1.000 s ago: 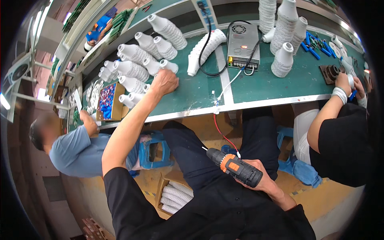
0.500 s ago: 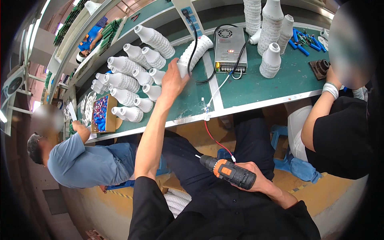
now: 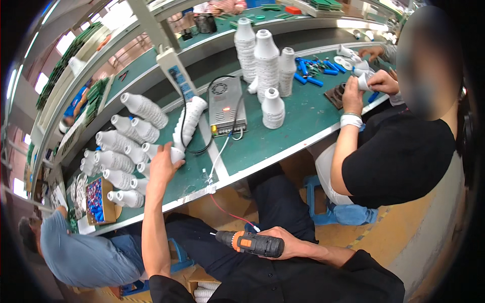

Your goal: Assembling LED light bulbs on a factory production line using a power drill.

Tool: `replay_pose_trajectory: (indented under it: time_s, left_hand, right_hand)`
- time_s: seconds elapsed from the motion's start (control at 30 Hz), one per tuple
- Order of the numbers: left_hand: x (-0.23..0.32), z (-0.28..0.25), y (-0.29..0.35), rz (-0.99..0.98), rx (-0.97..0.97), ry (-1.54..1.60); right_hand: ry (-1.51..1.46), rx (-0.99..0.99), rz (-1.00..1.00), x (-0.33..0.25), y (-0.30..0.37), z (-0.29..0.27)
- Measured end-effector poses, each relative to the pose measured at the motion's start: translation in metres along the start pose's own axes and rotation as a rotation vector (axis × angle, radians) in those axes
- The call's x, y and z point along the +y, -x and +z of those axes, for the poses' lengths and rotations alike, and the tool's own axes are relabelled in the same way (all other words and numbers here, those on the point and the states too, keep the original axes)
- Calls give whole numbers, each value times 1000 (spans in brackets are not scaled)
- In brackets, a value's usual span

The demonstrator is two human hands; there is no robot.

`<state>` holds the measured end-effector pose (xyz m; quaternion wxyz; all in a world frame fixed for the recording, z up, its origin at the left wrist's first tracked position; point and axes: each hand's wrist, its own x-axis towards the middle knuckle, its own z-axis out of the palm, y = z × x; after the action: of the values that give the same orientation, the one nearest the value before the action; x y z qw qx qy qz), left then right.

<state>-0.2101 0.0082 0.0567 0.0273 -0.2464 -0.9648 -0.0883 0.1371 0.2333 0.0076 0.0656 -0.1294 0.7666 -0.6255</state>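
My right hand (image 3: pixel 287 241) grips a black and orange cordless drill (image 3: pixel 257 244) low in front of my body, its bit pointing left. A red wire with a white connector runs from the bench edge to the drill. My left hand (image 3: pixel 164 165) is closed round the wide end of a short stack of white cone-shaped housings (image 3: pixel 177 153) over the green bench (image 3: pixel 298 130). Other white housing stacks (image 3: pixel 115 142) lie to the left of that hand. A long, bent stack (image 3: pixel 191 121) lies just beyond it, a black cable across it.
A metal power supply (image 3: pixel 226 108) with cables sits mid-bench. Tall housing stacks (image 3: pixel 267 63) stand right of it, near blue cylindrical parts (image 3: pixel 314 82). A cardboard box (image 3: pixel 108 202) of small parts is at left. One co-worker (image 3: pixel 394 166) handles a white housing at right; another sits left.
The view has swung right, bringing the co-worker's hands into sight. My left hand has left the long bent stack's near end and now holds a short stack. The drill stays in my right hand.
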Motion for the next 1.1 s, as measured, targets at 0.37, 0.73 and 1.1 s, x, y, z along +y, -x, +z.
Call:
replay_pose_trajectory:
  time_s: [0.37, 0.73, 1.1]
  left_hand:
    - [16, 8, 107, -147, 258, 383]
    - [60, 78, 229, -551, 179, 2172]
    - [74, 87, 215, -801, 390, 2265]
  right_hand:
    - [49, 22, 31, -9, 0, -3]
    - [163, -15, 5, -26, -9, -3]
    - [154, -97, 66, -8, -7, 3]
